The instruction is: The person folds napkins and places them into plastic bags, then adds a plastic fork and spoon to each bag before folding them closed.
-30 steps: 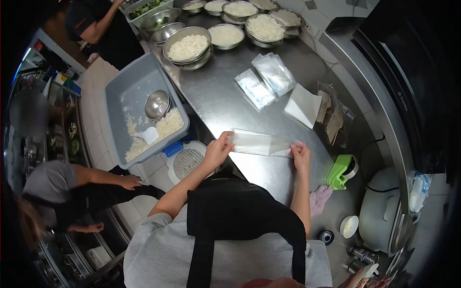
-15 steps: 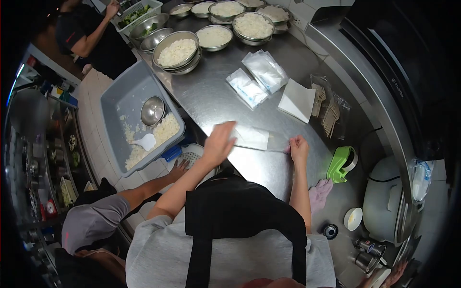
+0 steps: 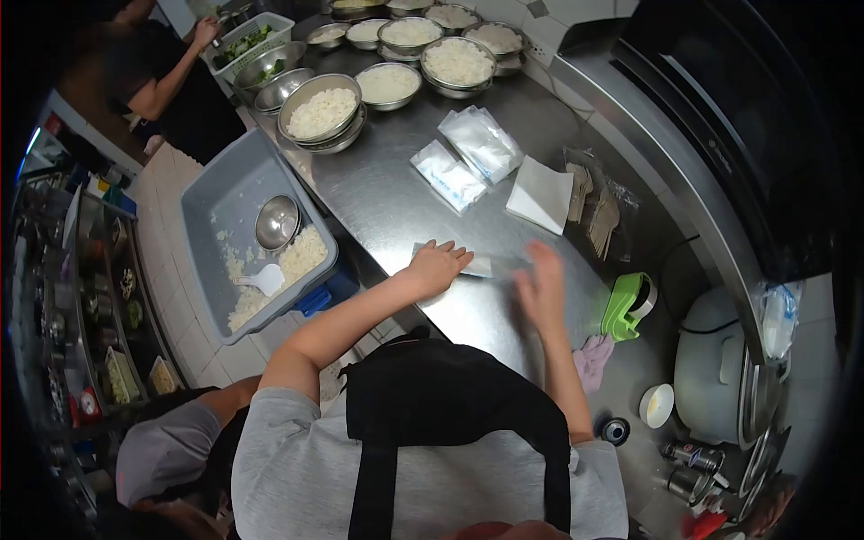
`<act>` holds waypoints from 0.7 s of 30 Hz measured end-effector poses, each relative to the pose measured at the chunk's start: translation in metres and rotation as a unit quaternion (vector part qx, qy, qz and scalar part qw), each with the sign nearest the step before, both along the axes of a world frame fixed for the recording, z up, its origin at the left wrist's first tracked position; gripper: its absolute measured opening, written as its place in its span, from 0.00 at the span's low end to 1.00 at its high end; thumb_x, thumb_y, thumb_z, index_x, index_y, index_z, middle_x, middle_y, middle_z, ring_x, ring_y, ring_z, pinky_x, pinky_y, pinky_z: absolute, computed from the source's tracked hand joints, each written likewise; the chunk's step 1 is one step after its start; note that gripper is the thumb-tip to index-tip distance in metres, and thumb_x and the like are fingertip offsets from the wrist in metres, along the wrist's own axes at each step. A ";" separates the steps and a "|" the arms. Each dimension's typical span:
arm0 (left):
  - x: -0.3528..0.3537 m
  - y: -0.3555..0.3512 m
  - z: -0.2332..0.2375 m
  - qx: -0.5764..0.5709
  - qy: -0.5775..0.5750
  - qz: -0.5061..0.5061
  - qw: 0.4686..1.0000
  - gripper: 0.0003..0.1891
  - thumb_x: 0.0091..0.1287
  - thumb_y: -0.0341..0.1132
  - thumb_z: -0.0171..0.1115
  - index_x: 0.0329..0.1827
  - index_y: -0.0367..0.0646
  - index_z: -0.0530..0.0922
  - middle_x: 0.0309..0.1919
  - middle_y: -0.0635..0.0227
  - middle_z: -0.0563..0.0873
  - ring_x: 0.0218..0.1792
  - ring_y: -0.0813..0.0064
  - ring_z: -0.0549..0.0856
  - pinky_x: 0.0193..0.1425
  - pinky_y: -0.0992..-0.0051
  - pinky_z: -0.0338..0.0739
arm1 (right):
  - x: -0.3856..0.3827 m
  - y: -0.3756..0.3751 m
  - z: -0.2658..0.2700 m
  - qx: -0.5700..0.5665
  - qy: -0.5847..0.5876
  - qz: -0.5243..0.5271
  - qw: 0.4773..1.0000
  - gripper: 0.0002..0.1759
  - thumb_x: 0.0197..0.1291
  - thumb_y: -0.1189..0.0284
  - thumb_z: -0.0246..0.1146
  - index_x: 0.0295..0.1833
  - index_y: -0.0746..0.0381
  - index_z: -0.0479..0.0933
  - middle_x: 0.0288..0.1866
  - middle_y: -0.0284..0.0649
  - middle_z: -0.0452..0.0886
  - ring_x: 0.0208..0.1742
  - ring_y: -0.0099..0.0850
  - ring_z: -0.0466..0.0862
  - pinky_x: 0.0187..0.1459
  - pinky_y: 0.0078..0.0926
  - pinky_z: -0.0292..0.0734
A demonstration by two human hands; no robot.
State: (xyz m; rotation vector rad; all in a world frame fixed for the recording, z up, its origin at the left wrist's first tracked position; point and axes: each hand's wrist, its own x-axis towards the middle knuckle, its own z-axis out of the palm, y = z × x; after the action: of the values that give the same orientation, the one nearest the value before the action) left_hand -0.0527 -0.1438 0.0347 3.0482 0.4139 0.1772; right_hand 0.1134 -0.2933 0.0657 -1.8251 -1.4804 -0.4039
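Clear plastic bag (image 3: 490, 265) lying flat on the steel counter (image 3: 396, 200), near the counter's front edge. The left hand (image 3: 438, 264) rests palm-down on the bag's left end, fingers straight and spread, gripping nothing. The right hand (image 3: 540, 288) is at the bag's right end and is blurred; its fingers look extended, but whether they touch or pinch the bag cannot be told.

Beyond the bag, farther back on the counter: two packets of clear bags (image 3: 447, 174) side by side, and to the right of them a white napkin stack (image 3: 540, 193) and a sleeve of wooden cutlery (image 3: 594, 211). Right of the bag: a green tape dispenser (image 3: 630, 306), with a pink cloth (image 3: 592, 360) nearer the person and a rice cooker (image 3: 720, 369) farther right. Far behind the bag: steel bowls of rice (image 3: 319, 110) in a cluster. Left of the bag, off the counter's edge: a grey tub (image 3: 216, 180) holding loose rice, a small steel bowl (image 3: 276, 222) and a white scoop (image 3: 265, 281). A co-worker in grey (image 3: 162, 459) crouches below the tub; another person in black (image 3: 171, 81) stands beyond it.
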 end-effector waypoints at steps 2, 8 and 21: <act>0.011 0.002 0.046 -0.207 0.237 -0.007 0.949 0.21 0.63 0.35 0.48 0.60 0.41 0.68 0.51 0.56 0.79 0.50 0.59 0.78 0.54 0.65 0.70 | -0.020 0.007 0.024 -0.058 -0.045 0.082 0.994 0.11 0.51 0.71 0.62 0.40 0.63 0.75 0.37 0.40 0.80 0.47 0.37 0.76 0.47 0.34 0.70; -0.028 0.033 0.043 -0.529 0.242 -0.021 0.813 0.23 0.67 0.45 0.50 0.54 0.33 0.72 0.47 0.55 0.80 0.48 0.67 0.77 0.55 0.72 0.67 | 0.034 0.012 0.069 -0.357 0.038 0.227 0.905 0.09 0.50 0.72 0.61 0.36 0.65 0.78 0.28 0.43 0.81 0.34 0.36 0.81 0.40 0.32 0.73; -0.052 -0.014 -0.036 -0.914 -0.030 0.060 0.400 0.25 0.67 0.37 0.52 0.61 0.29 0.62 0.53 0.52 0.76 0.53 0.62 0.78 0.60 0.67 0.70 | -0.053 0.009 -0.021 -0.052 0.806 0.185 0.560 0.26 0.57 0.67 0.61 0.58 0.66 0.66 0.51 0.42 0.75 0.46 0.28 0.78 0.46 0.24 0.75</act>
State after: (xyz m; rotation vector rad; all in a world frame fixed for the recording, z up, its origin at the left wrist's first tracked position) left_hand -0.1046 -0.1578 -0.0010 0.7370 0.3384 -0.1395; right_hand 0.0606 -0.2840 0.0444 -0.9889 -0.3734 1.3185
